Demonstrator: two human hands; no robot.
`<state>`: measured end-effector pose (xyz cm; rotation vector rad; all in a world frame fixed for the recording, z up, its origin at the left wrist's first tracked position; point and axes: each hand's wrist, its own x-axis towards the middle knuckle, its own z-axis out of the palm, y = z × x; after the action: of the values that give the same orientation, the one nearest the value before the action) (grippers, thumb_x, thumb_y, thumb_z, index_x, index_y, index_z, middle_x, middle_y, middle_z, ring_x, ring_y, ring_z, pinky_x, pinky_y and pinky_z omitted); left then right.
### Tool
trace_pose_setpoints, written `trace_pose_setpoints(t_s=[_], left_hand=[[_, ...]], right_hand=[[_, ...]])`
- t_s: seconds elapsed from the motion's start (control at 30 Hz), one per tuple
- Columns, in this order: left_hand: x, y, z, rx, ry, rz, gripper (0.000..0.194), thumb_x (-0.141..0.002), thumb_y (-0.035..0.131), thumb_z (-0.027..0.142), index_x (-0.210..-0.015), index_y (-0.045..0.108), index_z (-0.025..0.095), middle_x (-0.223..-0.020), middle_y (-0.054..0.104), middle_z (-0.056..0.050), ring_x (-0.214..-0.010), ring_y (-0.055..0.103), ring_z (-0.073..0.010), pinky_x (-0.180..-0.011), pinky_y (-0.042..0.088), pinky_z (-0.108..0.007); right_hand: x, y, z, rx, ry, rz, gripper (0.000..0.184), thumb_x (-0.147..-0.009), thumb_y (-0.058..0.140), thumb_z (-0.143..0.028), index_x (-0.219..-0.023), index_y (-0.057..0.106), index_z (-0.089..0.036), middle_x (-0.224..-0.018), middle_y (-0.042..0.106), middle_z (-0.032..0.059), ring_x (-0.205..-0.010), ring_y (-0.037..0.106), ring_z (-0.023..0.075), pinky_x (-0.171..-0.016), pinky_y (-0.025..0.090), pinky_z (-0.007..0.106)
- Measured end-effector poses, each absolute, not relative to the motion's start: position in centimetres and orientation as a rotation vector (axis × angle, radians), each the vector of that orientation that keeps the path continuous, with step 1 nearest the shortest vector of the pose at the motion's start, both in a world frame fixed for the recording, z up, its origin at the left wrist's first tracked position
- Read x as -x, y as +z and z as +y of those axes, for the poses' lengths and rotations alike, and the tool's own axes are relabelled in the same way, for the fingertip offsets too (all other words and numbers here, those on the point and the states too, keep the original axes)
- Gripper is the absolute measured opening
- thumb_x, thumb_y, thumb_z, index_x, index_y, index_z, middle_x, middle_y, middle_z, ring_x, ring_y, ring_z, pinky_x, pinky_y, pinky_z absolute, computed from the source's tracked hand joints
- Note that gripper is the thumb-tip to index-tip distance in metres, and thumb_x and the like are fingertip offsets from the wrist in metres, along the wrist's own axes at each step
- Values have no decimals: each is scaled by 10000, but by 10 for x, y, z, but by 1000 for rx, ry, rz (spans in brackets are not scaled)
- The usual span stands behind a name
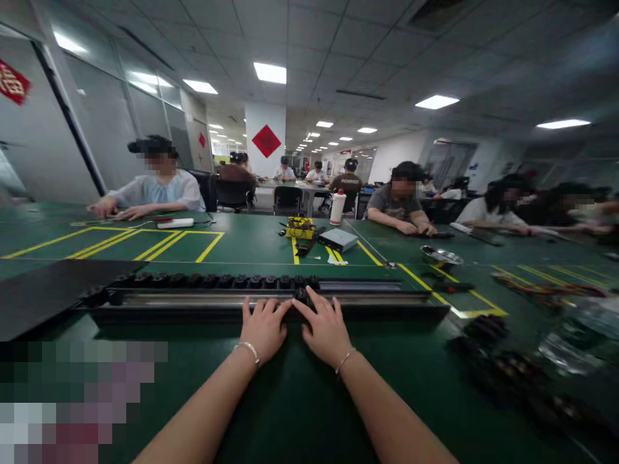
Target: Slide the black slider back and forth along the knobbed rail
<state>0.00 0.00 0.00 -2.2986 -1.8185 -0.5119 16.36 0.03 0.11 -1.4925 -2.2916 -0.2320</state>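
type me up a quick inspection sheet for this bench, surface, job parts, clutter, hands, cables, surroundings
Surface: green tabletop marked with yellow lines.
Job's things: long black tray lying crosswise; a row of black parts along its far side.
Clutter: white bottle, grey box, yellow bundle, metal bowl; dark pile at right, blurred.
Left hand: fingers spread over the tray.
Right hand: fingers spread over the tray, index fingertip at the left one's.
Cables: coloured wires at right; ends unclear.
Surroundings: seated co-workers across the table, ceiling lights, red diamond sign.
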Motion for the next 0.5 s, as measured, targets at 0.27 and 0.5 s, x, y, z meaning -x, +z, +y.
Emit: trace_pose_setpoints(t_s=[0.27, 0.5], left_hand=[[-2, 2, 0, 2295, -504, -1819, 517, -732, 479, 282, -1231, 403, 392, -1126, 552, -3, -1090, 442, -227, -1031, 51, -569], [-6, -3, -1, 2257, -564, -1787, 546, -696, 510, 295, -1234, 411, 299, -1120, 546, -40, -1104, 426, -240, -1044, 51, -550]], right_hand=[[-164, 3, 3, 1548, -236, -2324, 620, -771, 488, -261, -1336, 278, -404, -1376, 360, -6, -1207, 342, 195, -1046, 94, 443], [-163, 7, 1, 1549, -260, -2379, 590, -777, 467, -239, -1328, 309, -380, -1381, 350, 21, -1195, 349, 215, -1028, 123, 457]])
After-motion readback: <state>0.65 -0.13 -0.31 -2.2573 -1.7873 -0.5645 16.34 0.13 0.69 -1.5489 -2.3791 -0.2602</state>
